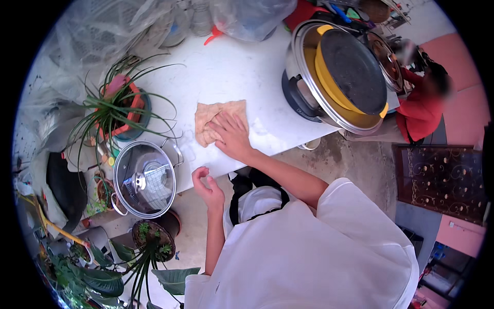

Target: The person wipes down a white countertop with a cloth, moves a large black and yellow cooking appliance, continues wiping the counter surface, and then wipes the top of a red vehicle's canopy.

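A beige cloth lies spread and wrinkled on the white tabletop. My right hand presses flat on the cloth's right part, fingers spread, with no grip on it. Off the table's near edge, my left hand hovers with loosely curled fingers and holds nothing. Left of that hand, a steel pot with a glass lid stands at the table's left corner.
At the left is a spiky-leaved plant in an orange pot. A large steel pot bearing a yellow-rimmed dark pan stands at the right. Behind are glass jars and plastic bags. A person in red is beyond the right end.
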The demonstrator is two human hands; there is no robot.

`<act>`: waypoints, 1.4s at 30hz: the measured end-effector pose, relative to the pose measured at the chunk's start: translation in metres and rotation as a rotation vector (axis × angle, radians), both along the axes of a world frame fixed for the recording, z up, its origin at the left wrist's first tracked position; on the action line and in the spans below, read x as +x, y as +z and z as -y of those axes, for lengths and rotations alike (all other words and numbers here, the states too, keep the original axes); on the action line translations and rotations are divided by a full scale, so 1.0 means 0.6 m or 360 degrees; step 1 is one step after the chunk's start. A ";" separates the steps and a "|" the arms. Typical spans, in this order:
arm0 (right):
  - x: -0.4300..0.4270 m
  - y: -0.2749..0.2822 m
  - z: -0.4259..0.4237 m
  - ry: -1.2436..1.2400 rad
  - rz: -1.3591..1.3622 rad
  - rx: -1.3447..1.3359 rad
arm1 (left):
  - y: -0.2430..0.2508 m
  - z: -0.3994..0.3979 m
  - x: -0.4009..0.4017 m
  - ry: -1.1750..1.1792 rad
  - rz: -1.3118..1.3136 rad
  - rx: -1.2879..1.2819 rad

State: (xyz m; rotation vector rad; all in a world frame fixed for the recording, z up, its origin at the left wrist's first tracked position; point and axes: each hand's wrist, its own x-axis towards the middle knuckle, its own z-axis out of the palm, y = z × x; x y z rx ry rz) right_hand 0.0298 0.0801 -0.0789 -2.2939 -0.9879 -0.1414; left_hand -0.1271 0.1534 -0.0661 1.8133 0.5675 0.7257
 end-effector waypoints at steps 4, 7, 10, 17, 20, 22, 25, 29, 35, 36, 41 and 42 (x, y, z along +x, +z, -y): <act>-0.010 0.042 0.047 0.0039 -0.0767 0.0340 | 0.020 0.032 0.005 0.0059 0.0019 -0.0072; -0.036 0.071 0.098 0.0050 -0.1309 0.0583 | 0.025 0.064 0.043 0.0253 -0.0035 -0.1041; -0.052 0.122 0.142 0.0059 -0.1317 0.0459 | 0.072 0.125 0.077 -0.0123 0.0165 -0.1844; -0.036 0.201 0.342 0.0375 -0.1496 0.0805 | 0.049 0.187 0.151 -0.0458 -0.0510 -0.2030; 0.005 0.175 0.520 0.0015 -0.1112 0.0488 | 0.067 0.246 0.173 -0.0276 -0.0438 -0.1936; 0.074 0.127 0.646 -0.0474 -0.1309 0.0645 | 0.069 0.267 0.175 -0.0191 -0.0305 -0.1928; 0.210 0.062 0.770 -0.1097 -0.0592 0.0445 | 0.069 0.278 0.158 -0.0158 -0.0131 -0.1962; 0.364 0.024 0.800 -0.1217 -0.0327 -0.0179 | 0.052 0.250 0.113 -0.0082 0.0057 -0.2168; 0.427 0.037 0.852 -0.1018 -0.0478 -0.0535 | 0.013 0.181 0.017 0.0355 0.0264 -0.1970; 0.412 0.058 0.863 -0.1052 -0.0475 -0.0364 | -0.003 0.163 -0.009 0.0411 0.0257 -0.1919; 0.268 0.134 0.926 -0.1066 -0.0634 -0.0245 | 0.021 0.189 -0.022 0.0762 0.0459 -0.2172; 0.224 0.179 0.893 -0.1002 -0.0745 -0.0123 | 0.018 0.185 -0.022 0.0689 0.0452 -0.2190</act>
